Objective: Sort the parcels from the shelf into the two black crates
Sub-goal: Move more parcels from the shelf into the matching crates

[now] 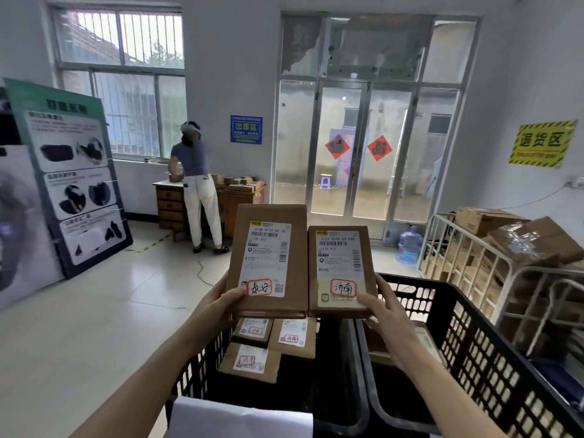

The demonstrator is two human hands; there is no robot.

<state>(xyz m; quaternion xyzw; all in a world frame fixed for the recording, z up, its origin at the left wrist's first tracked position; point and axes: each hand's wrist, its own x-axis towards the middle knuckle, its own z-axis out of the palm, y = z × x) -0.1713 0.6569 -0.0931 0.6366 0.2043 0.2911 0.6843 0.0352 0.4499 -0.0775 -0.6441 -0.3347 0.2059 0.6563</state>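
I hold two flat cardboard parcels upright side by side above the crates. My left hand (221, 303) grips the bottom left corner of the taller left parcel (268, 257), labelled A132. My right hand (384, 306) grips the bottom right corner of the right parcel (341, 270), labelled B048. Below them stand two black crates. The left crate (196, 371) holds three labelled parcels (252, 361). In the right crate (483, 358) another parcel (426, 339) lies partly hidden behind my right arm.
A white metal cage cart (467, 257) piled with cardboard boxes stands to the right. A person (197, 184) works at a wooden desk (170, 203) by the window. A leaning display board (72, 175) stands left. A water jug (410, 245) sits near the glass door. A white sheet (240, 418) hangs on the left crate's near edge.
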